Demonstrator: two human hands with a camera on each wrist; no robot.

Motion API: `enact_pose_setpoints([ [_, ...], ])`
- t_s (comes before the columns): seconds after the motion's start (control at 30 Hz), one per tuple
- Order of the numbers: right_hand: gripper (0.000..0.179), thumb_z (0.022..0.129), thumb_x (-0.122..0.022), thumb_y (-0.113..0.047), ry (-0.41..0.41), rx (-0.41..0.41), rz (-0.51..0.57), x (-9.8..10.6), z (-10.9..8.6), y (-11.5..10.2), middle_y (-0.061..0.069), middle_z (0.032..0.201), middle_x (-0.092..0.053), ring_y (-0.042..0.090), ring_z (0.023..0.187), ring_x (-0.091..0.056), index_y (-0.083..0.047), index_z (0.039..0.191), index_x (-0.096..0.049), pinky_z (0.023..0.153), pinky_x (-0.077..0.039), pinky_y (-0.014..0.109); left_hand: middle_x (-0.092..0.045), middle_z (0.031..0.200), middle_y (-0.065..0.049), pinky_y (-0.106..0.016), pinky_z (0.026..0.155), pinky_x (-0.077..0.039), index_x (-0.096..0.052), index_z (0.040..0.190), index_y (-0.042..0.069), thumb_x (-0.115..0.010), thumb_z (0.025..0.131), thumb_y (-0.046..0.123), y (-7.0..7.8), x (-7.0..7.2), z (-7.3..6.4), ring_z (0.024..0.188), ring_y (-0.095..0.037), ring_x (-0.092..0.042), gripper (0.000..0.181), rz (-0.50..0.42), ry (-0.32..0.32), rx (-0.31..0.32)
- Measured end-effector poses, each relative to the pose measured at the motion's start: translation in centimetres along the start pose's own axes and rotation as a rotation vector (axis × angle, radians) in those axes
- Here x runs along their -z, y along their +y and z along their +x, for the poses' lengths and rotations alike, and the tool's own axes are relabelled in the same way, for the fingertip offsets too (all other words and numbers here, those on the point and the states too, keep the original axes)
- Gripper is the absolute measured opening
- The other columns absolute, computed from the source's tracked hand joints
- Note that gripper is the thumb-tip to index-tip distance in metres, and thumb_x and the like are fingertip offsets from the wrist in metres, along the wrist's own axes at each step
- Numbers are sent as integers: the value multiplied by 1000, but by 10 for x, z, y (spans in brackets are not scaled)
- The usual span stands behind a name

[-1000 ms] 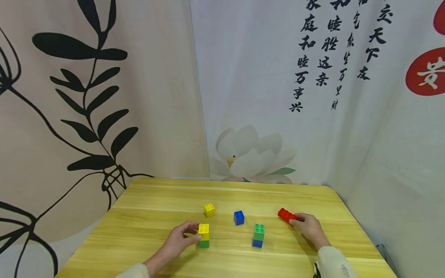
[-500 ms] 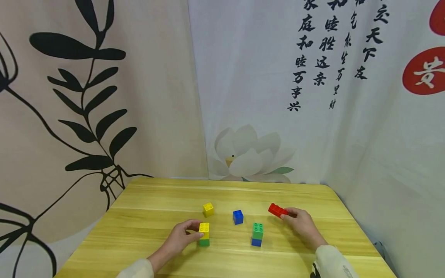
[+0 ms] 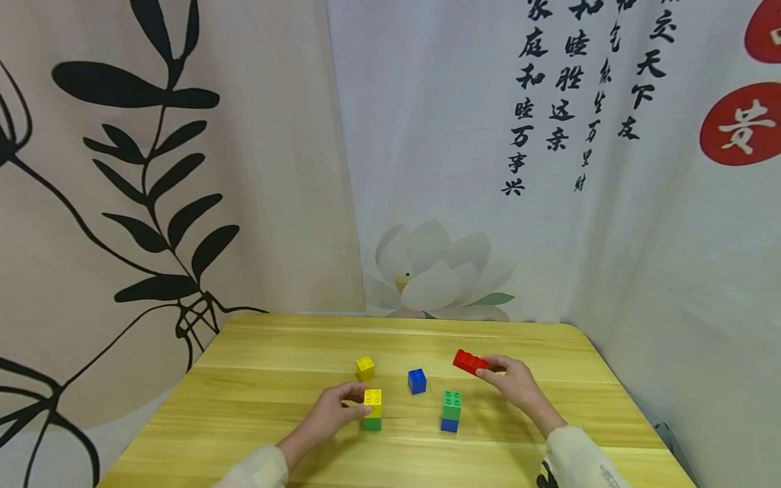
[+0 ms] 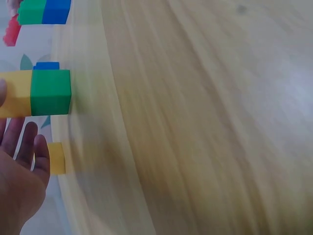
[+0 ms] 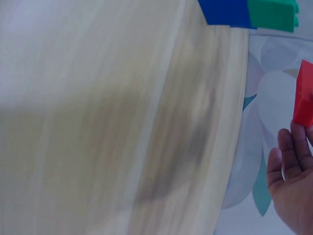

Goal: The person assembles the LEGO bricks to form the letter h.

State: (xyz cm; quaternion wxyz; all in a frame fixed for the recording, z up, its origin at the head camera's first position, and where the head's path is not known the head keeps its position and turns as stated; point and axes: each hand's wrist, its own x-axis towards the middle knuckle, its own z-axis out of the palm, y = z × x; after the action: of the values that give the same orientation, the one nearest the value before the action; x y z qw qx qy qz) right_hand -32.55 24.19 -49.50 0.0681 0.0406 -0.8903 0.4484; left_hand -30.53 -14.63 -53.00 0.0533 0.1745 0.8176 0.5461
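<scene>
Thumb and fingers of my left hand (image 3: 332, 412) pinch the yellow toy brick (image 3: 373, 401) that sits on a green brick (image 3: 373, 424). In the left wrist view, this green brick (image 4: 51, 92) is close to the tabletop; whether it touches is unclear. My right hand (image 3: 517, 385) holds a long red brick (image 3: 468, 362) by its right end, raised above the table and slightly tilted. Between the hands stands another stack, a green brick (image 3: 452, 404) on a blue one (image 3: 449, 425). The right wrist view shows the red brick (image 5: 304, 95) at the fingertips.
Farther back on the wooden table (image 3: 293, 352) lie a loose blue brick (image 3: 417, 381) and a loose yellow brick (image 3: 365, 368). Behind the table's far edge hangs a printed curtain (image 3: 287, 169).
My right hand has carried the red brick leftward and up. My left hand has shifted a little to the right, and the yellow-green stack moved with it.
</scene>
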Motion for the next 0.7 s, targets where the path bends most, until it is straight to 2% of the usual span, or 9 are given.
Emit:
enact_pose_setpoints([
  [0.33, 38, 90, -75, -26, -18, 44, 28, -4, -3, -15, 2, 102, -69, 19, 93, -61, -3, 119, -69, 76, -51, 35, -67, 109, -3, -40, 86, -50, -66, 122, 5, -75, 90, 27, 4, -17, 13, 104, -22, -59, 40, -18, -32, 7],
  [0.7, 34, 90, -75, -24, -49, 67, 70, -9, -6, -31, 1, 104, -67, 15, 92, -59, -6, 118, -70, 82, -50, 36, -67, 107, -5, -40, 84, -50, -67, 118, 3, -76, 89, 22, 13, -37, 24, 102, -24, -60, 35, -40, -23, -6],
])
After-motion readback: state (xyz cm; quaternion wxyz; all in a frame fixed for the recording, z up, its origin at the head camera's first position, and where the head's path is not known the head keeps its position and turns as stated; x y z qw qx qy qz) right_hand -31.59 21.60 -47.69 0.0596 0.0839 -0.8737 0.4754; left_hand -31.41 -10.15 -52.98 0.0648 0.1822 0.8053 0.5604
